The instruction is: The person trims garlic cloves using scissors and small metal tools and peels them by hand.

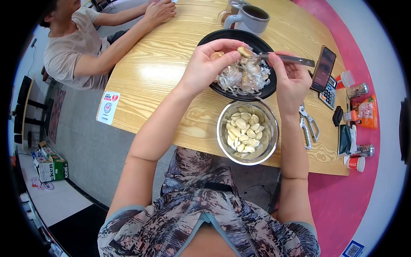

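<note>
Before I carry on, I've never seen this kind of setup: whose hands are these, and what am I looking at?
There is no machine here: these are a person's bare hands, seen by one camera worn on their head, facing forward and down. The left hand pinches what looks like a garlic clove; the right hand holds a slim metal tool. On the wooden table, a black plate carries papery skins, and a metal bowl holds pale cloves. Another person sits at the picture's upper left.
</note>
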### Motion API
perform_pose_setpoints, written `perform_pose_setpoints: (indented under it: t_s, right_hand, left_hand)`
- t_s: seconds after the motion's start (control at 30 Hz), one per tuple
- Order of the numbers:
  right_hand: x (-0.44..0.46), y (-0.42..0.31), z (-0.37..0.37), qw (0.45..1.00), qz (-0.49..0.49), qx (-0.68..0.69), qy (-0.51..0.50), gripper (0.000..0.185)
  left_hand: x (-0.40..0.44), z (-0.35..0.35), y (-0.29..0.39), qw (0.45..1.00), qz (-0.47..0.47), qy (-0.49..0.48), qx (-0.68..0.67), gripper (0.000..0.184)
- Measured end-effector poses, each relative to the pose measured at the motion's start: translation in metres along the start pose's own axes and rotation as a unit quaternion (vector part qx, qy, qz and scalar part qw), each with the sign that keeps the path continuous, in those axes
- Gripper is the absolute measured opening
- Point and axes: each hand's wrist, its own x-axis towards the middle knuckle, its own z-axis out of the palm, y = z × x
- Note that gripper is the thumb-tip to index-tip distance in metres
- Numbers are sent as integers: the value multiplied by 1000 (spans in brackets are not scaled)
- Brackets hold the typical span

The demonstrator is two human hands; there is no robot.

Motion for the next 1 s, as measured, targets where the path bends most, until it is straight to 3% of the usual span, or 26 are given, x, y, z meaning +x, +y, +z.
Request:
perform_pose_setpoints:
  t_s: [0.47, 0.67, 1.0]
  right_hand:
    - [6, -4, -5, 999, -27, -6, 16, 16]
    - [-4, -13, 6, 995, -19, 79, -63, 20]
    - [-6, -12, 5, 996, -3, 62, -57, 16]
  left_hand:
    - [1, -4, 0, 999, -38, -4, -19, 29]
    - [-1, -6, 0, 996, -59, -7, -59, 30]
    - [-2, -2, 8, 988, -91, -42, -121, 32]
